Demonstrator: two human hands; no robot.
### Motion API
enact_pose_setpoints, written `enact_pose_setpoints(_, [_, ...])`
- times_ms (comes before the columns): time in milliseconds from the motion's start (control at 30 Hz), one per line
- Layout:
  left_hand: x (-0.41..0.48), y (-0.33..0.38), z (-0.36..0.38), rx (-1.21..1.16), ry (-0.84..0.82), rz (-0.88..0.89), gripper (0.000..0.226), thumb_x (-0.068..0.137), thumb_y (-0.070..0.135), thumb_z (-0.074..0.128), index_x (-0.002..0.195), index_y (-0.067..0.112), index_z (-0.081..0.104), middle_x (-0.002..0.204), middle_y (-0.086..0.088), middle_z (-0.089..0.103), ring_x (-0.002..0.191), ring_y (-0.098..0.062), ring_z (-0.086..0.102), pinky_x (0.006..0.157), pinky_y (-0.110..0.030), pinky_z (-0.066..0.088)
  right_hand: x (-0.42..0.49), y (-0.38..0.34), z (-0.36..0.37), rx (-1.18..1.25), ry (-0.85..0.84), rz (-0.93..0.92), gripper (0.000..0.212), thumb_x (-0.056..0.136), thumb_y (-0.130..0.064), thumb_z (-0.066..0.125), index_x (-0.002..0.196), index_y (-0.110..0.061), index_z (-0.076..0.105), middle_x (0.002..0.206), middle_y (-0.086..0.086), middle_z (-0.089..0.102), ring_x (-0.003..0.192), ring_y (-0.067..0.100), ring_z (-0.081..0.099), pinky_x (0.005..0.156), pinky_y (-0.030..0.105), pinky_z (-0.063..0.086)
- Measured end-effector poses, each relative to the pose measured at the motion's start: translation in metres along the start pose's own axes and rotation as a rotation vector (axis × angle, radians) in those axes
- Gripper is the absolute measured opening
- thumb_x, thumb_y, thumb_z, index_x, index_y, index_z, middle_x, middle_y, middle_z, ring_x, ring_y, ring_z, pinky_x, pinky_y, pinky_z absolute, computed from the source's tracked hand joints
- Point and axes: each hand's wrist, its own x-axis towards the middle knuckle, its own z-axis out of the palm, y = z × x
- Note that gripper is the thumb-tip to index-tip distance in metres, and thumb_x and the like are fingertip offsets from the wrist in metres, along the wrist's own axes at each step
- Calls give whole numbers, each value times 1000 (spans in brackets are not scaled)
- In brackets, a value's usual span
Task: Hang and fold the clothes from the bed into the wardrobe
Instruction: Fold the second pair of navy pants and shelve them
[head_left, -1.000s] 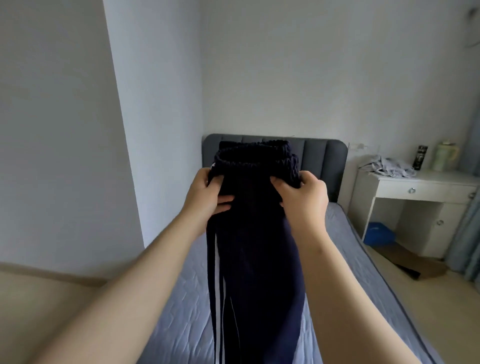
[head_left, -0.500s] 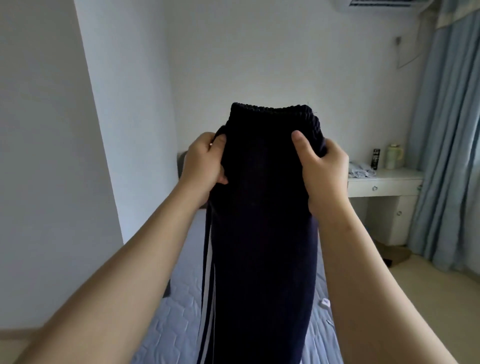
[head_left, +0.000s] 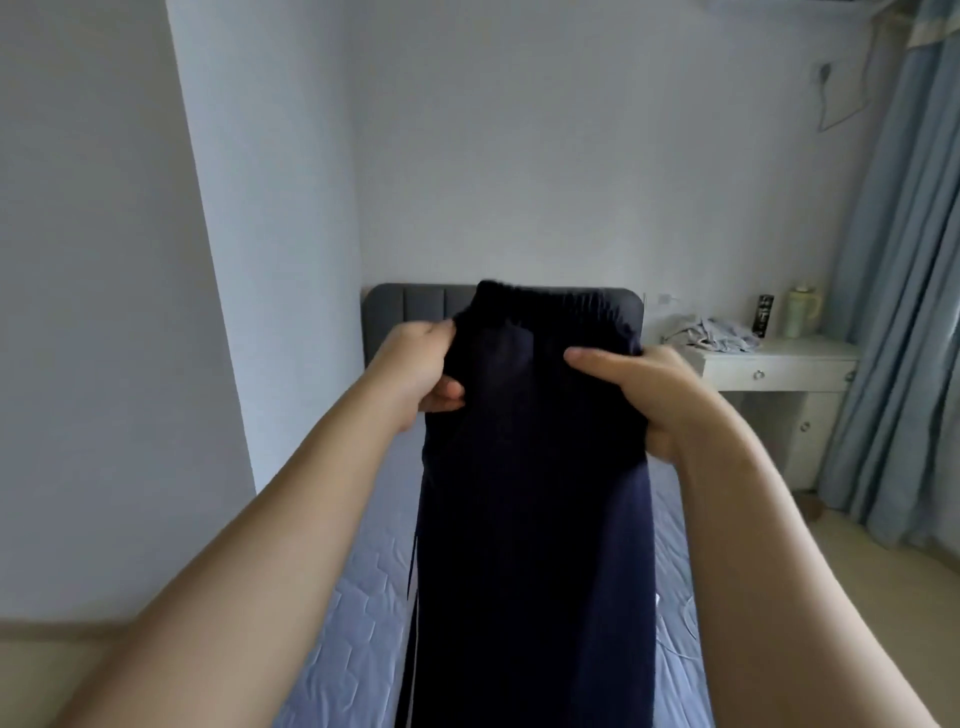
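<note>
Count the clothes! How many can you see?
2. Dark pants hang over the bed, held at the waistband by the left hand and right hand. A crumpled pale garment, it seems, lies on the desk. More may be hidden behind the pants.

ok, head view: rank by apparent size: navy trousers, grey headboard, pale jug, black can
1. navy trousers, nearest the camera, which inflates them
2. grey headboard, partly hidden behind them
3. pale jug
4. black can, slightly smaller than the jug
</note>
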Motion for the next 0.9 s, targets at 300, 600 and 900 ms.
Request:
enact_pose_setpoints(300, [77, -17, 26, -28, -68, -61, 14, 94, 6, 52, 107, 11, 51, 113, -9, 61, 83, -19, 65, 73, -31, 53, 81, 36, -1, -422, 218, -43, 11, 80, -17, 68, 89, -22, 63, 92, 7, 68, 95, 32, 63, 88, 47, 52])
enact_pose_setpoints(600, [78, 46, 30, -128, 15, 495, 16, 94, 9, 51, 94, 21, 61, 92, 3, 66, 78, -4, 68, 76, -19, 55, 77, -32, 1, -151, 348, -458, 21, 82, -14, 68, 78, -22, 49, 76, -8, 58, 70, 7, 55, 60, 19, 46])
enact_pose_setpoints(900, [52, 34, 11, 10, -5, 441, 18, 95, 24, 50, 83, 28, 62, 84, 7, 63, 75, -5, 61, 76, -23, 51, 53, -26, 1, -240, 332, -453, 24, 74, -20, 77, 84, -16, 55, 82, -4, 63, 83, 19, 63, 73, 32, 54])
